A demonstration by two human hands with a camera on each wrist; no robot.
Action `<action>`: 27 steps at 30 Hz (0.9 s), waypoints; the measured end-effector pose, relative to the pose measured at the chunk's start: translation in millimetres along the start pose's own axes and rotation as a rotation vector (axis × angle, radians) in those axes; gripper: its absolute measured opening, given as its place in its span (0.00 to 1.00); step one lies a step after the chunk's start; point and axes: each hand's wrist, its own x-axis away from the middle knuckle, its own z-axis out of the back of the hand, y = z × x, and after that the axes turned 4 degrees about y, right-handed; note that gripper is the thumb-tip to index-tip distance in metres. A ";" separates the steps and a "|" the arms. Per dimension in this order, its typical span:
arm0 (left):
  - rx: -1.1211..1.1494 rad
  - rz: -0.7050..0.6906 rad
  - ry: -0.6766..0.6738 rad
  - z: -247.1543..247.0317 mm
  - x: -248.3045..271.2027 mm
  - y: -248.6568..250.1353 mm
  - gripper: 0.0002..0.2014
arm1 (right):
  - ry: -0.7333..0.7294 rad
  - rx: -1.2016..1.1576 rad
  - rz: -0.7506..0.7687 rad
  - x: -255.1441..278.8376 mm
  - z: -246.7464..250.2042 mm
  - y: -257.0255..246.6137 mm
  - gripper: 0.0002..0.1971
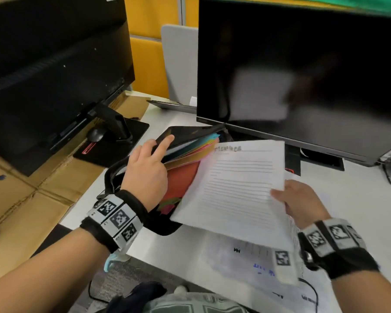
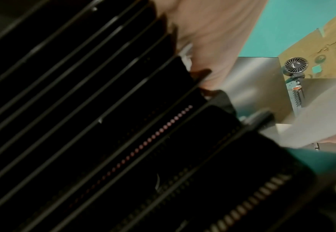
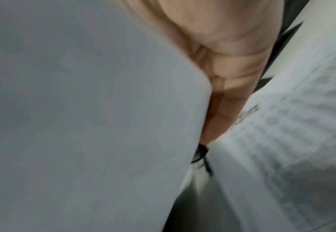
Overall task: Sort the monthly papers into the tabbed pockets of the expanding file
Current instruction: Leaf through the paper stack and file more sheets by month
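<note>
The black expanding file [image 1: 190, 132] lies open on the white desk [image 1: 359, 199], its coloured dividers [image 1: 196, 152] fanned out. My left hand [image 1: 155, 154] rests on its left end, index finger straight along the black back flap and the other fingers among the dividers. The left wrist view shows my palm [image 2: 212, 39] above the file's black pleats [image 2: 103, 125]. My right hand [image 1: 291, 197] pinches the right edge of a white lined sheet [image 1: 235, 188], which hangs tilted over the file's right side. Close up, my right-hand fingers [image 3: 226, 62] show behind that sheet [image 3: 84, 109].
More printed papers [image 1: 257, 263] lie on the desk under the held sheet. A dark monitor [image 1: 303, 64] stands right behind the file, and a second monitor [image 1: 54, 64] with a mouse [image 1: 96, 134] at the left. Flattened cardboard [image 1: 20, 199] covers the left surface.
</note>
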 end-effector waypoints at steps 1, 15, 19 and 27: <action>-0.011 -0.003 0.002 -1.0 0.0 -0.5 0.08 | -0.002 0.007 -0.033 2.2 17.7 11.1 0.04; 0.010 0.044 0.029 -4.3 -2.8 -3.1 0.05 | 0.192 0.370 0.257 37.6 23.9 -1.1 0.14; 0.015 0.078 0.067 -1.1 -2.4 -5.0 0.04 | -0.231 0.078 0.248 51.8 -54.1 -25.7 0.07; 0.022 0.152 0.142 10.3 -0.5 -28.2 0.04 | -0.328 -0.020 0.136 50.6 -168.1 -17.6 0.36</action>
